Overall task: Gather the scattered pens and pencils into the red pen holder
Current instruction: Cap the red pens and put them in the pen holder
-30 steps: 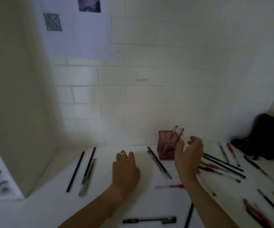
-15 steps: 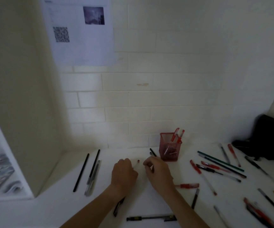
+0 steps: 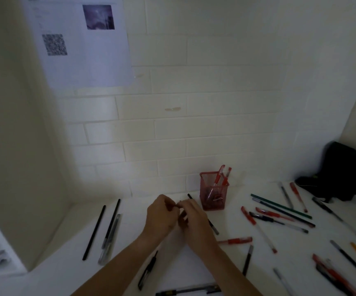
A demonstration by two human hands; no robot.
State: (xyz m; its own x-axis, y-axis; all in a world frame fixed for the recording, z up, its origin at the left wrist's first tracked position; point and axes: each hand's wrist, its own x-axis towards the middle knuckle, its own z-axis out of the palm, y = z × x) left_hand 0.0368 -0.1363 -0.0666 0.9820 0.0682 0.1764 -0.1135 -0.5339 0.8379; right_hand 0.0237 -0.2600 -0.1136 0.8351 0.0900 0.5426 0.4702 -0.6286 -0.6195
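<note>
Just before the red pen holder [image 3: 213, 194], both hands meet fingertip to fingertip, left hand [image 3: 162, 214] and right hand [image 3: 194, 218] seemingly pinching something small; what, I cannot tell. A black pen [image 3: 212, 225] slants under the right hand, its far tip toward the holder.

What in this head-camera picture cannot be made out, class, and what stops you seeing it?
- What the left hand and right hand hold between them: hidden by curled fingers.
- How many pens stand in the red pen holder: mesh and dim light blur them.
- The pen at the bottom: cut off by the frame edge.
- The printing on the wall sheet: too small and blurred.
</note>
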